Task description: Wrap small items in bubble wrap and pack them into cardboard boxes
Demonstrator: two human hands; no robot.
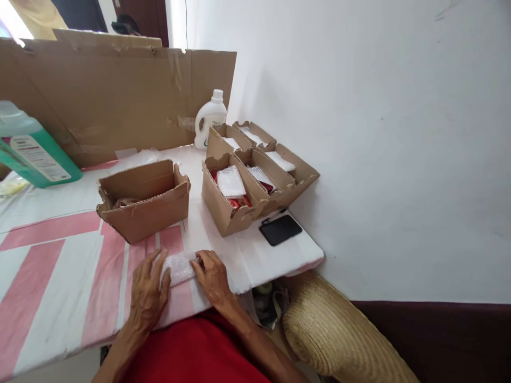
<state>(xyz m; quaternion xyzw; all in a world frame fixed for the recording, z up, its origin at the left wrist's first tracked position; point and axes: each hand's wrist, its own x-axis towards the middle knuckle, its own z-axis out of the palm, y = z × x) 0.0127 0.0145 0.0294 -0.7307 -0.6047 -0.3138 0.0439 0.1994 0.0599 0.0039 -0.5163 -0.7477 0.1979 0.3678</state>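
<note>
A small flat piece of bubble wrap (180, 267) lies near the table's front edge, between my two hands. My left hand (148, 292) holds its left end, the fingers bent over the edge and the thumb along the near side. At the right end, my right hand (213, 277) grips the wrap between thumb and curled fingers. Whether anything is wrapped inside, I cannot tell. Just behind my hands stands an open cardboard box (149, 213) with something brownish, mostly hidden, at its bottom.
To the right, several cardboard boxes (221, 215) hold bubble-wrapped pieces; the nearest also has red items. A black phone (280, 230) lies beside them. Behind are a white jug (211, 119), a green liquid bottle (40, 154) and a cardboard screen (120, 96). The wall (379, 159) bounds the right.
</note>
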